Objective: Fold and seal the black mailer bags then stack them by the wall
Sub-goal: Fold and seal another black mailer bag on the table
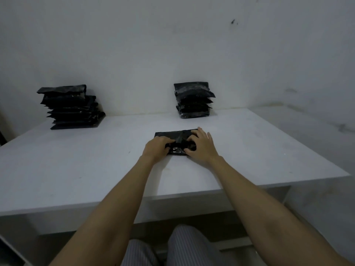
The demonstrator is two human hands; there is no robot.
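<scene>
black mailer bag lies flat on the white table, long axis running left-right, parallel to the wall; near edge partly folded up and crumpled. it sits mid-table, well clear of the wall. left hand on the bag's near-left corner, fingers curled over the fold, pinching it. right hand on the bag's right end, fingers bent and spread, thumb tucked at the near edge, gripping the plastic. left stack and right stack of black bags, both against the wall, well apart. striped trousers below the table's near edge.
</scene>
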